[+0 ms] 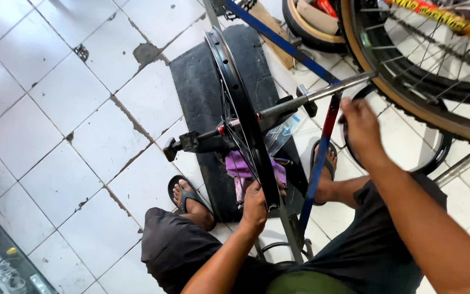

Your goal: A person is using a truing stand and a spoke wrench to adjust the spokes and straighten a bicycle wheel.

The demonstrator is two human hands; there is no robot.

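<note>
Black wheel rim (240, 103), stiff and likely light, centre frame: left hand (255, 206) grips its lower edge, right hand (360, 128) clenches blue stand bar (322, 158).

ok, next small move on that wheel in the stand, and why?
Probably turn the black rim a little with the left hand. That hand already grips the rim's near edge, the wheel sits upright on its axle in the truing stand, and the right hand is at the red-and-blue upright, so the rim looks free to spin.
</note>
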